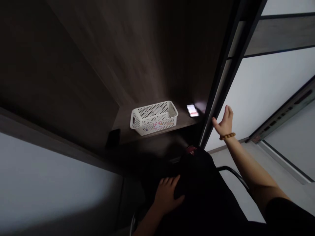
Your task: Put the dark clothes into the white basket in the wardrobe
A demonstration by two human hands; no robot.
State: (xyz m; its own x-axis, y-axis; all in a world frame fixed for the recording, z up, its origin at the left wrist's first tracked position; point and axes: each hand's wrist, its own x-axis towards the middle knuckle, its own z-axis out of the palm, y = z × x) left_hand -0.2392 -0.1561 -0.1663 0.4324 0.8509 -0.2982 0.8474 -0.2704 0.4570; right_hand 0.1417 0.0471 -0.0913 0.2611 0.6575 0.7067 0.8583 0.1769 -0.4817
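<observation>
My left hand (168, 195) rests on my dark-clothed lap with the fingers spread, and nothing is in it. Out to the right, my right hand (224, 123) is raised beside the edge of a sliding door, its thumb and fingers apart and nothing held. A beaded bracelet (227, 136) circles that wrist. Ahead of me a white perforated basket (154, 118) stands on a dark wooden shelf (183, 121); I see nothing inside it. To its right lies a phone (192, 110) with a lit, blurred screen.
A dark flat object (113, 137) is at the shelf's left end. The black-framed door edge (221, 82) rises at the right, with a white panel (265, 85) beyond. A curved metal chair arm (233, 172) passes under my right forearm.
</observation>
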